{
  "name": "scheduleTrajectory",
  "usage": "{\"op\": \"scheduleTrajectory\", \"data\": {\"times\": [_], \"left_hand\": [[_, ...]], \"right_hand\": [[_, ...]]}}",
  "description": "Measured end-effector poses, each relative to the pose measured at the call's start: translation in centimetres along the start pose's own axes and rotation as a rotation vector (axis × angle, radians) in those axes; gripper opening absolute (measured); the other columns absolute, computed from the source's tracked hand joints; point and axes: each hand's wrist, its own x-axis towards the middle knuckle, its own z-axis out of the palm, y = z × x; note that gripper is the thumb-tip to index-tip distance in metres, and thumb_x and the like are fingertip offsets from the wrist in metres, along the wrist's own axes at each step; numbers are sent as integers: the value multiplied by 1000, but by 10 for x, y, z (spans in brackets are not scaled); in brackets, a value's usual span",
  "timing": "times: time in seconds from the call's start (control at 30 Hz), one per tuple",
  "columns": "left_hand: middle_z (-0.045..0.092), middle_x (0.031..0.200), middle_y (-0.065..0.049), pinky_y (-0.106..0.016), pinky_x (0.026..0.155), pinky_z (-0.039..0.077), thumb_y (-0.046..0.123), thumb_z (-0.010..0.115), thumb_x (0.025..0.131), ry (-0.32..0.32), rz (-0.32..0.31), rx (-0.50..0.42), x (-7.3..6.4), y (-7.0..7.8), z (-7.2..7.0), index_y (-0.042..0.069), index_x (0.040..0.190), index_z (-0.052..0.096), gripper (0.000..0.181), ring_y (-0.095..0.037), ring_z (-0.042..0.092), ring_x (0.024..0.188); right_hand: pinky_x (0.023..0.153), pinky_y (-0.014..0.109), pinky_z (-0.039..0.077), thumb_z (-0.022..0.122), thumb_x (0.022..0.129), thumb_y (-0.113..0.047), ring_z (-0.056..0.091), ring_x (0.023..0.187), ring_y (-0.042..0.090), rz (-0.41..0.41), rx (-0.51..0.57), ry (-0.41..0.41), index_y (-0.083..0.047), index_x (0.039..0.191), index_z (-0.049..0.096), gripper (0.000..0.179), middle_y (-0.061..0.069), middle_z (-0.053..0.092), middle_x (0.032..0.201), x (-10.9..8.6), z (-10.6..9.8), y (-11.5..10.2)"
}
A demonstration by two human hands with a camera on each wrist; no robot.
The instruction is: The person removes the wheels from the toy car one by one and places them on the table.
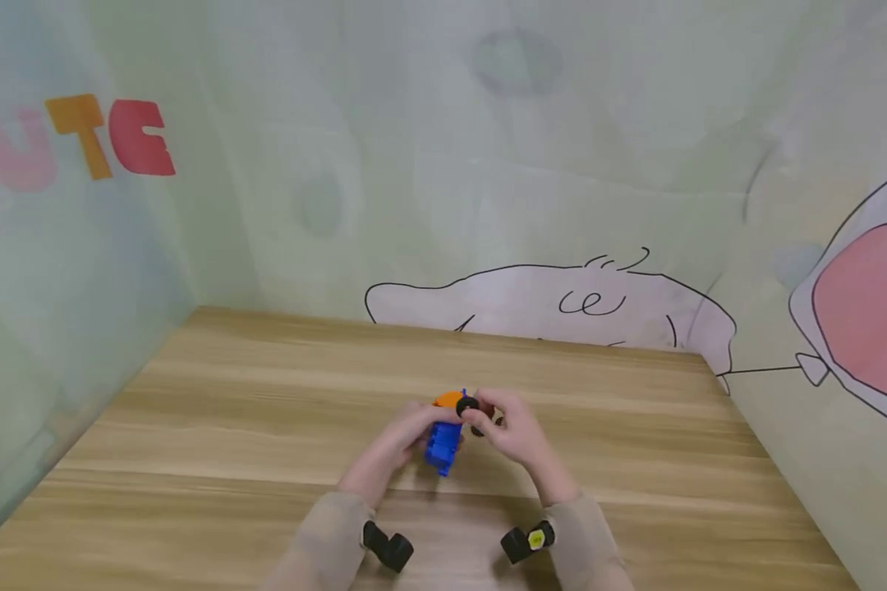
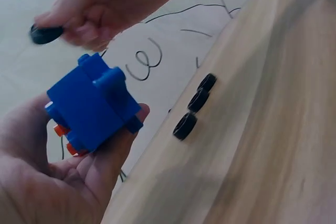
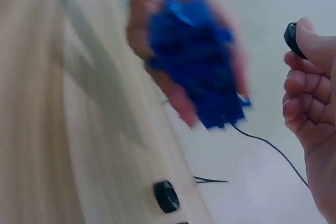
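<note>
My left hand (image 1: 411, 427) grips a blue toy vehicle body (image 1: 442, 447) with an orange part (image 1: 449, 400) at its far end. Short pegs stick out from the blue sides in the left wrist view, where the thumb and fingers (image 2: 113, 166) curl round the block. Between thumb and fingertips, my right hand (image 1: 516, 427) pinches a small black toy wheel (image 3: 292, 40). That wheel (image 2: 44, 34) is held apart from the blue body in the left wrist view. Motion blurs the body (image 3: 197, 61) in the right wrist view.
Three loose black wheels (image 2: 185, 125) stand in a row on the wooden table (image 1: 266, 369), just beyond the hands. Printed cloth walls (image 1: 414, 164) close off the table's back and sides. Both forearms wear black wrist cameras (image 1: 388, 547).
</note>
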Motion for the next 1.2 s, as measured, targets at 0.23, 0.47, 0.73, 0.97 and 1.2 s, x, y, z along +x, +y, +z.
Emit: {"op": "scheduleTrajectory", "data": {"times": [0.23, 0.47, 0.73, 0.97, 1.2], "left_hand": [[72, 95, -16, -36, 80, 58, 22, 69, 86, 68, -23, -9, -5, 5, -8, -9, 122, 55, 49, -17, 68, 75], [72, 101, -21, -37, 85, 57, 18, 69, 87, 140, -3, -41, -8, 12, -13, -10, 118, 59, 43, -18, 69, 78], [70, 108, -25, -41, 91, 56, 18, 69, 88, 143, 4, -40, -7, 15, -19, -10, 123, 56, 47, -25, 72, 89], [70, 110, -23, -42, 94, 54, 20, 69, 89, 130, 4, -46, -3, 16, -18, -10, 127, 52, 51, -31, 71, 97], [72, 104, -16, -43, 96, 53, 20, 70, 89, 122, 20, -39, -1, 16, -17, -10, 128, 52, 53, -31, 70, 98]], "right_hand": [[54, 16, 24, 58, 98, -35, 34, 53, 8, 34, -17, 30, -8, 64, 49, 44, -1, 44, 58, -4, -11, 8], [56, 21, 43, 62, 96, -28, 50, 62, 4, 107, -2, 31, -5, 76, 67, 30, 3, 65, 67, -2, -10, 13], [64, 21, 53, 72, 87, -11, 67, 69, 14, 295, 2, 84, 0, 85, 76, 12, 13, 74, 79, -2, -2, 15], [53, 18, 45, 70, 90, -13, 56, 59, 7, 384, 11, 82, 2, 86, 74, 16, 15, 71, 73, -4, 3, 21], [55, 19, 45, 64, 94, -12, 61, 65, 21, 471, 20, 73, 5, 96, 73, 19, 20, 70, 77, -4, 6, 27]]}}
